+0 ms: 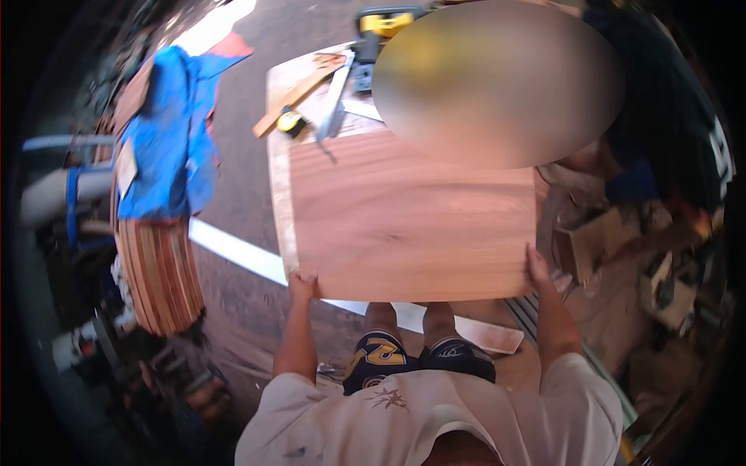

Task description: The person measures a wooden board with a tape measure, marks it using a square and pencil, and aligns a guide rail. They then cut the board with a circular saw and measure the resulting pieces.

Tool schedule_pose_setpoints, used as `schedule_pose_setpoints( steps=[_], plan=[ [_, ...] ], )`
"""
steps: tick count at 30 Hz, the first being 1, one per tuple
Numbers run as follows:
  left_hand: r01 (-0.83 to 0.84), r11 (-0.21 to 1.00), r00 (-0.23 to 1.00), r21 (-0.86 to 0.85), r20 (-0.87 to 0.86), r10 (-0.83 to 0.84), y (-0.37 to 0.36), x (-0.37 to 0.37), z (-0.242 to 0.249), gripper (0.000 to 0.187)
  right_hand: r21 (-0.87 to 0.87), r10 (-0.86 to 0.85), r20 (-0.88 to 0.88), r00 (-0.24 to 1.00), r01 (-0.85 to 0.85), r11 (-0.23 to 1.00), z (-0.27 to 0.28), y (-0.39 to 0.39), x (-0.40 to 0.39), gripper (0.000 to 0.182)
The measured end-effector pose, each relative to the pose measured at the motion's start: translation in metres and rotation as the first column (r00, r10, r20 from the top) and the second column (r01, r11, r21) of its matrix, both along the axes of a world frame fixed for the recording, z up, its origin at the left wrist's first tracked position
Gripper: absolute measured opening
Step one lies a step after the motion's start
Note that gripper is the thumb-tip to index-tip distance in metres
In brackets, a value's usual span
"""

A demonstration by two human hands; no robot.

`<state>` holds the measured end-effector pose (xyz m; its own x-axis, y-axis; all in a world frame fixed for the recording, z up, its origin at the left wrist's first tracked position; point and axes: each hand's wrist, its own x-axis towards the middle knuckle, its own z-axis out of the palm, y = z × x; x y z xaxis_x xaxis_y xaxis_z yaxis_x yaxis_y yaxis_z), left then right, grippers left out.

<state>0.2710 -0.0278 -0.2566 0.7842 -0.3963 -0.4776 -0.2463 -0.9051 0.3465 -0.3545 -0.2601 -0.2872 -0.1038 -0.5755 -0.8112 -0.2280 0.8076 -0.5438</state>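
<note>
A wide reddish-brown wooden panel [412, 225] lies flat in front of my body, over a lighter board whose edge [280, 194] shows along its left side. My left hand [303, 286] grips the panel's near left corner, fingers closed round the edge. At the right edge, near the front corner, my right hand [536, 266] holds the panel, its fingers partly hidden. Beyond the panel's far left corner are a yellow and black tape measure [291, 122], a wooden strip [299, 95] and a metal square [336, 93].
A yellow and black power tool [381, 27] stands at the back. Another person in dark clothing [660, 85] is at the upper right, partly blurred. Blue cloth [175, 132] covers stacked wood strips [159, 272] at the left. A long white strip [241, 248] lies below the panel.
</note>
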Motion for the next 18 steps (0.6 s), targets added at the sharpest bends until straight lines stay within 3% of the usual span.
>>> schedule_pose_setpoints(
  steps=[2, 5, 7, 8, 10, 11, 13, 16, 17, 18],
  plan=[
    [0.063, 0.996, 0.998, -0.061, 0.000, -0.063, 0.012, 0.008, -0.015, 0.061, -0.139, 0.140, -0.077, 0.987, -0.150, 0.979, 0.000, 0.010, 0.001, 0.050],
    [0.051, 0.997, 0.995, 0.064, 0.082, -0.057, 0.013, 0.007, 0.010, 0.063, -0.106, 0.042, -0.039, 0.998, -0.045, 0.993, 0.026, 0.022, 0.007, 0.051],
    [0.074, 0.997, 0.991, 0.015, -0.117, -0.072, 0.023, 0.016, 0.023, 0.067, -0.217, -0.012, -0.047, 0.999, 0.001, 0.976, 0.055, 0.042, 0.017, 0.040],
    [0.059, 0.998, 0.992, 0.007, -0.112, -0.058, 0.027, 0.020, 0.034, 0.067, -0.318, -0.073, -0.057, 0.996, 0.051, 0.947, 0.070, 0.053, 0.027, 0.037],
    [0.034, 0.989, 0.941, -0.147, -0.328, -0.082, 0.032, 0.026, 0.059, 0.072, -0.129, -0.060, -0.112, 0.992, 0.046, 0.991, 0.103, 0.067, 0.020, 0.038],
    [0.018, 0.986, 0.945, -0.164, -0.320, -0.071, 0.032, 0.036, 0.064, 0.072, -0.082, -0.032, -0.146, 0.989, 0.020, 0.996, 0.117, 0.072, 0.018, 0.038],
    [0.069, 0.992, 0.873, 0.102, -0.487, -0.011, 0.030, 0.063, 0.076, 0.075, -0.044, 0.010, -0.172, 0.985, -0.017, 0.999, 0.152, 0.085, 0.029, 0.038],
    [0.153, 0.977, 0.915, 0.150, -0.395, -0.083, 0.003, 0.067, 0.114, 0.072, -0.158, -0.072, -0.159, 0.985, 0.046, 0.986, 0.196, 0.094, 0.054, 0.038],
    [0.130, 0.983, 0.921, 0.131, -0.384, -0.070, 0.004, 0.063, 0.119, 0.072, -0.068, -0.039, -0.196, 0.980, 0.026, 0.997, 0.202, 0.097, 0.053, 0.037],
    [0.143, 0.981, 0.963, 0.131, -0.248, -0.107, 0.006, 0.060, 0.120, 0.067, 0.020, -0.002, -0.229, 0.973, 0.006, 1.000, 0.207, 0.098, 0.051, 0.039]
  ],
)
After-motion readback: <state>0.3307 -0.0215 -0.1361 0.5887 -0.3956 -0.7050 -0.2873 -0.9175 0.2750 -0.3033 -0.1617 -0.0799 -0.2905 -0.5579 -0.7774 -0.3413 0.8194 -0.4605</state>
